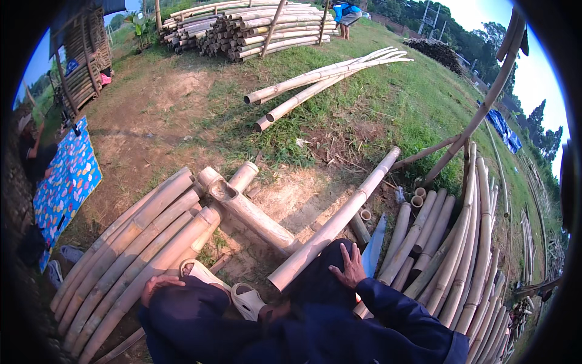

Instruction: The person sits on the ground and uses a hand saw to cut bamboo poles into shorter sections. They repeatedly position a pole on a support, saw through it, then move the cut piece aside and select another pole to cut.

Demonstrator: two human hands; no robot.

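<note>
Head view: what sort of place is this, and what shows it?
Probably an outdoor bamboo yard: a big bamboo stack at the back, cut poles at the person's left, and grass beyond.

Left bamboo stack (130, 252) is showing tan, darker node rings banding it. Long pole (337, 216) is reading pale tan. Sleeve (403, 309) and trousers (185, 303) are showing navy; 2 sandals (247, 301), cream. Sheet (68, 179) is showing multicoloured spots on blue. Flat strip (373, 246) is reading light blue, grass (364, 91) green.

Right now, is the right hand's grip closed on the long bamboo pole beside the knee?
No, the right hand lies spread open on the knee, apart from the bamboo pole.
</note>
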